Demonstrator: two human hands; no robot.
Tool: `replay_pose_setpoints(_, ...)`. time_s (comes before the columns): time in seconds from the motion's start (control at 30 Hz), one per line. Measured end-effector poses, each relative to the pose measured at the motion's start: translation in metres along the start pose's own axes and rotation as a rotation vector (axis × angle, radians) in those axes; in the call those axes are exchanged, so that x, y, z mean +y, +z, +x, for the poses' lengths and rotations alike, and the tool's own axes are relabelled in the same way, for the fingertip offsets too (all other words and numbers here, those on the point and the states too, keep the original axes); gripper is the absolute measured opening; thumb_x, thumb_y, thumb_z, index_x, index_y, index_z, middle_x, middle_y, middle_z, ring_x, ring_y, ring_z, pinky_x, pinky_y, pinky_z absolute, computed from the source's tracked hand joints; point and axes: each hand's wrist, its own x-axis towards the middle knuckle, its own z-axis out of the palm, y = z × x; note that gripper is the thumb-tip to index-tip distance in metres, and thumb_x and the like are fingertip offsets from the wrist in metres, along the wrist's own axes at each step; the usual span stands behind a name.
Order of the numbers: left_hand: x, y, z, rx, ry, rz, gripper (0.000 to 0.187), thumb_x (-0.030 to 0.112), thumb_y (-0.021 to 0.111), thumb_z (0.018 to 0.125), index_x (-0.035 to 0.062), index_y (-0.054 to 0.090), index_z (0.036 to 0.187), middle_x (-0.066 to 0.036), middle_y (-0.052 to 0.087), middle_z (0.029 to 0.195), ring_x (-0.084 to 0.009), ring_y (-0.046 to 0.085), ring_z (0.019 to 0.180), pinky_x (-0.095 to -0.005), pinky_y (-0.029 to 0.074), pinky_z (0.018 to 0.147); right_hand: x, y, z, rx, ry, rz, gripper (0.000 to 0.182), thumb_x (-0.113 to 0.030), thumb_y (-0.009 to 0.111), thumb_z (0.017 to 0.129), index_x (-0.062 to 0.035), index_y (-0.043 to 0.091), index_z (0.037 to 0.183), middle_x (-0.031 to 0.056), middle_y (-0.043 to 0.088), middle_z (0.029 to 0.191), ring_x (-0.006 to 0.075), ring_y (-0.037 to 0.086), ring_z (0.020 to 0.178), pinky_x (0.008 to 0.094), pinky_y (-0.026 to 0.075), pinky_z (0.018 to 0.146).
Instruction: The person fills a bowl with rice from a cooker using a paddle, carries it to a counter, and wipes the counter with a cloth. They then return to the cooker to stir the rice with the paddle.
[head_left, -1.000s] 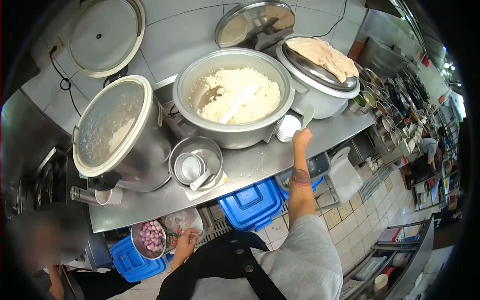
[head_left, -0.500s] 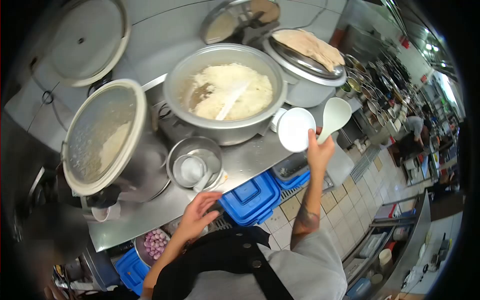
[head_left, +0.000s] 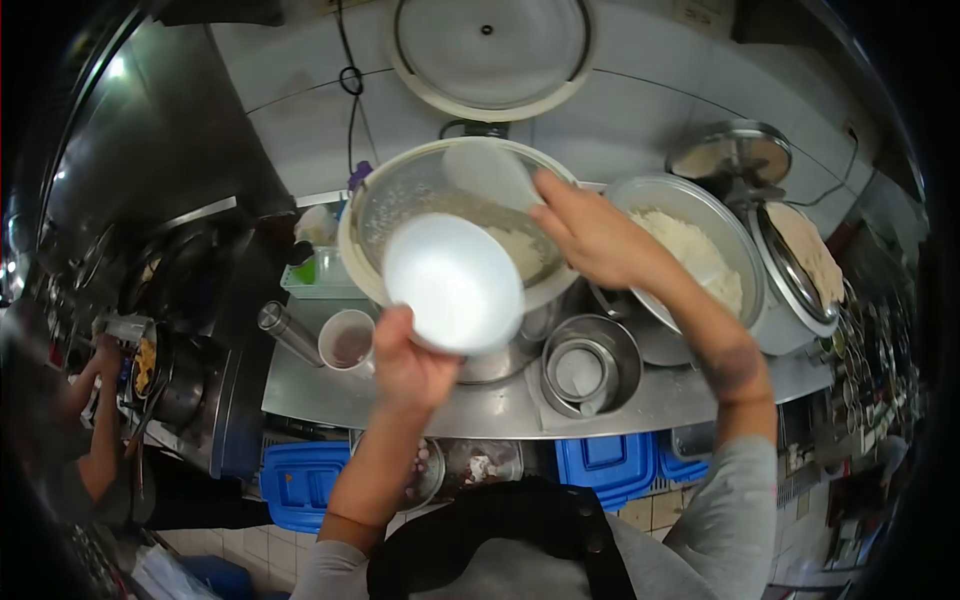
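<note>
My left hand (head_left: 415,365) grips a white bowl (head_left: 452,285) by its rim, over the near side of a large rice cooker pot (head_left: 352,262). In my right hand (head_left: 590,235) is a pale rice paddle (head_left: 495,172), its broad blade above the same pot. Some rice (head_left: 518,248) shows low inside, partly hidden by the bowl and my right hand. To the right, behind my right forearm, stands a second wide pot (head_left: 748,235) with white rice (head_left: 690,245) and a paddle lying in it.
A metal pot (head_left: 632,352) with a smaller container inside stands on the steel counter (head_left: 500,412). A mug (head_left: 347,340) and a steel flask (head_left: 288,330) are at left. Blue lidded bins (head_left: 605,465) sit below. A co-worker's arm (head_left: 100,420) reaches toward a pan at far left.
My view has swung left to the other rice pot. The bowl has passed from my right hand to my left, which was empty. My right hand keeps the paddle, now over that pot.
</note>
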Motion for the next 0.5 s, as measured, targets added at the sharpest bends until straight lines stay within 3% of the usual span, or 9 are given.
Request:
replay_pose_setpoints(0.07, 0.018, -0.017, 0.039, 0.097, 0.274, 0.199, 0.068, 0.037, 0.062, 0.083, 0.0026, 0.037, 0.136, -0.015, 0.049, 0.132, -0.0304, 0.05, 0.121, -0.0497, 0.043, 0.101, 0.016, 0.023, 0.06, -0.451, 0.117, -0.052, 0.025, -0.023, 0.048, 0.094, 0.0006, 0.048, 0.102, 0.0195, 0.062, 0.077, 0.0323, 0.065, 0.073, 0.0452, 0.047, 0.062)
replay_pose_setpoints(0.13, 0.03, -0.03, 0.076, 0.18, 0.421, 0.383, 0.07, 0.035, 0.062, 0.083, 0.0059, 0.031, 0.138, -0.013, 0.044, 0.131, -0.0304, 0.047, 0.121, -0.0482, 0.044, 0.099, 0.037, 0.071, 0.102, -0.553, -0.035, -0.233, 0.025, -0.022, 0.05, 0.092, -0.0003, 0.059, 0.102, 0.0178, 0.066, 0.081, 0.0319, 0.067, 0.077, 0.0443, 0.05, 0.063)
replay_pose_setpoints(0.2, 0.036, -0.043, 0.098, 0.217, 0.478, 0.374, 0.072, 0.016, 0.061, 0.078, 0.0111, 0.026, 0.141, -0.013, 0.04, 0.131, -0.0285, 0.044, 0.12, -0.0438, 0.041, 0.1, 0.066, 0.136, 0.131, -0.627, -0.159, -0.633, 0.023, -0.019, 0.054, 0.088, -0.0039, 0.068, 0.097, 0.0171, 0.068, 0.084, 0.0315, 0.067, 0.08, 0.0411, 0.053, 0.069)
replay_pose_setpoints(0.3, 0.027, -0.067, 0.115, 0.214, 0.617, 0.658, 0.076, 0.014, 0.062, 0.073, 0.0099, 0.026, 0.14, -0.013, 0.039, 0.131, -0.0277, 0.043, 0.121, -0.0419, 0.039, 0.102, 0.091, 0.193, 0.144, -0.773, -0.319, -0.656, 0.022, -0.013, 0.054, 0.083, -0.0023, 0.07, 0.092, 0.0191, 0.068, 0.092, 0.036, 0.066, 0.088, 0.0447, 0.054, 0.073)
replay_pose_setpoints(0.5, 0.026, -0.063, 0.117, 0.313, 0.664, 0.51, 0.081, 0.013, 0.065, 0.067, 0.0104, 0.028, 0.139, -0.013, 0.04, 0.131, -0.0272, 0.042, 0.121, -0.0403, 0.035, 0.104, 0.085, 0.244, 0.126, -0.989, -0.265, -0.34, 0.027, -0.028, 0.062, 0.081, -0.0052, 0.07, 0.093, 0.0165, 0.069, 0.094, 0.0322, 0.066, 0.088, 0.0422, 0.052, 0.076)
